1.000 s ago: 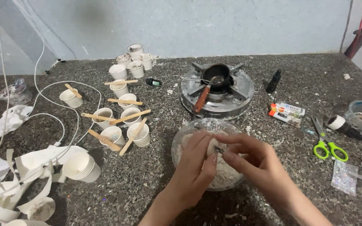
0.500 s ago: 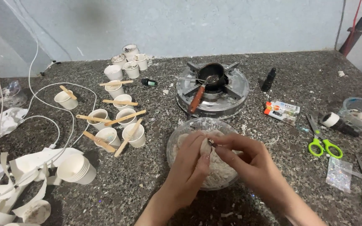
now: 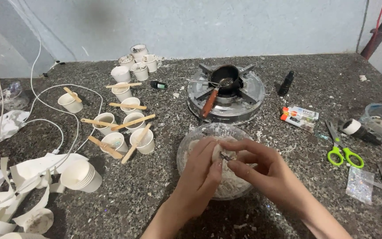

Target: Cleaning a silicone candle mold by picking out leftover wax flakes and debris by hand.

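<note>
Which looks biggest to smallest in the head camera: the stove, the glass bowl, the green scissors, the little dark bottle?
1. Stove and glass bowl: about alike; the bowl sits nearer, so unsure.
2. Green scissors.
3. Little dark bottle.

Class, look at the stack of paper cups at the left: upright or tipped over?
Tipped: the stack of paper cups lies on its side, mouth showing.

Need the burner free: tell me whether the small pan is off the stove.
No, the small pan sits on the stove, its wooden handle pointing toward the glass bowl.
</note>
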